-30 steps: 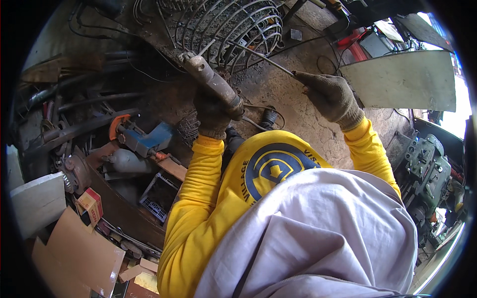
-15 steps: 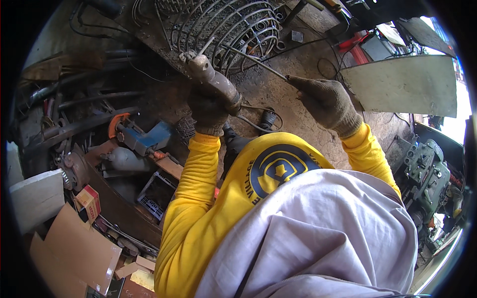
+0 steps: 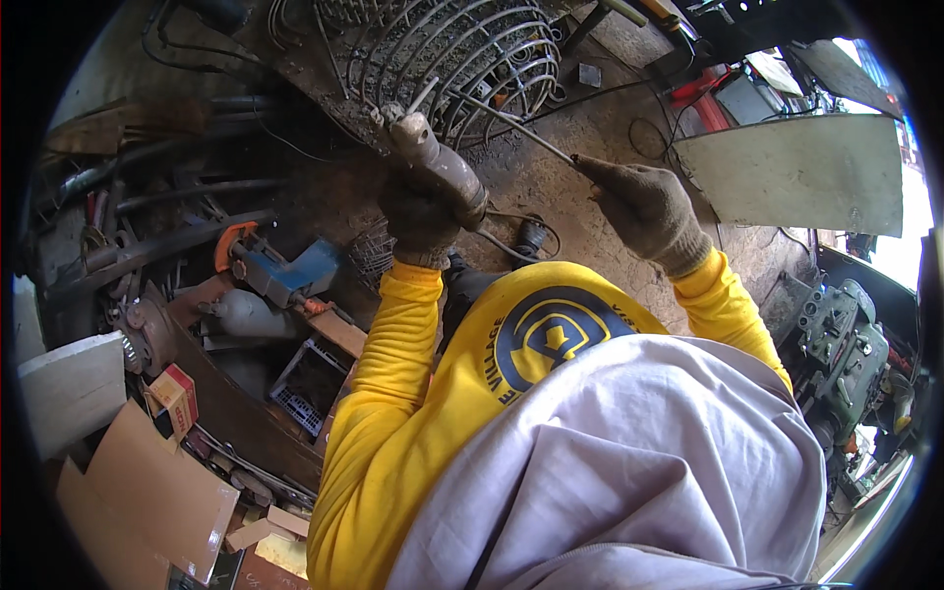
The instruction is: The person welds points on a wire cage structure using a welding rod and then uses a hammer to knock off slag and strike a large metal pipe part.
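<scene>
My left hand [image 3: 421, 218], in a dark work glove, is closed around the body of a grimy, grey-brown cylindrical power tool [image 3: 447, 175] with a cord at its rear. Its exact kind is unclear; a short pale bar sticks out at its caked front end. My right hand [image 3: 649, 208], in a brown knitted glove, pinches the near end of a long thin metal rod [image 3: 521, 128]. The rod slants up and left, and its far end reaches the side of a round cage of bent metal bars [image 3: 457, 49]. Whether it touches the cage I cannot tell.
A blue and orange machine part [image 3: 285, 273], a grey canister [image 3: 244, 313] and a black crate [image 3: 307, 388] lie at left, with cardboard [image 3: 152, 482] below. A pale sheet [image 3: 796, 172] and a green-grey machine [image 3: 848, 344] stand at right. A cord loops behind the tool.
My left hand and the power tool have shifted slightly right and down. My right hand has dropped a little, still holding the rod. The cage sits slightly farther right in view.
</scene>
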A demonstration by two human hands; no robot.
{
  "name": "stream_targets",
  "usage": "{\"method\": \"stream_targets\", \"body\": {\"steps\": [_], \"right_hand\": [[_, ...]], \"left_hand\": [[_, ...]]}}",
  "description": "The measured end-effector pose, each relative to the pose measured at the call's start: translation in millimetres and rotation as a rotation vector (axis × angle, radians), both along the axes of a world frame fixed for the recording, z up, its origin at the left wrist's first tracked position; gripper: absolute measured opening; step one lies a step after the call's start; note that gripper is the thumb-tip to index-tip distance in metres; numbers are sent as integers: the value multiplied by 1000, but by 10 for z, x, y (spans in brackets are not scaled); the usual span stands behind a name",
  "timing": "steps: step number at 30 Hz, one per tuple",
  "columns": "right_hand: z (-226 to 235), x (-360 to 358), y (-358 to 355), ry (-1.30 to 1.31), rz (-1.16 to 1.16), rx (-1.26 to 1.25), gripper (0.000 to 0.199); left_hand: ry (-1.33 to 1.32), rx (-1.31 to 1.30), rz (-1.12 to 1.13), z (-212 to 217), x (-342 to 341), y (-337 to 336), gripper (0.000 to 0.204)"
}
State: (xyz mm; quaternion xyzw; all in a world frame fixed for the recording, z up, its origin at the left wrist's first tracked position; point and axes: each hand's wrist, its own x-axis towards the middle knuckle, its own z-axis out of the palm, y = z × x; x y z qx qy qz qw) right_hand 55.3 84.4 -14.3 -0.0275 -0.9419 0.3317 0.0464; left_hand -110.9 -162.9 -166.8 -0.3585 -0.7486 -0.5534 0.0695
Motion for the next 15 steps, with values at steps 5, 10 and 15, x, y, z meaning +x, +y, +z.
{"method": "stream_targets", "body": {"steps": [5, 10, 15], "right_hand": [[-25, -9, 20, 54, 18, 24, 39], [-67, -3, 18, 66, 3, 11, 39], [-72, -13, 19, 73, -2, -22, 38]], "left_hand": [[108, -59, 22, -39, -20, -91, 54], [-213, 127, -78, 294, 96, -148, 41], [-775, 111, -175, 155, 104, -362, 33]]}}
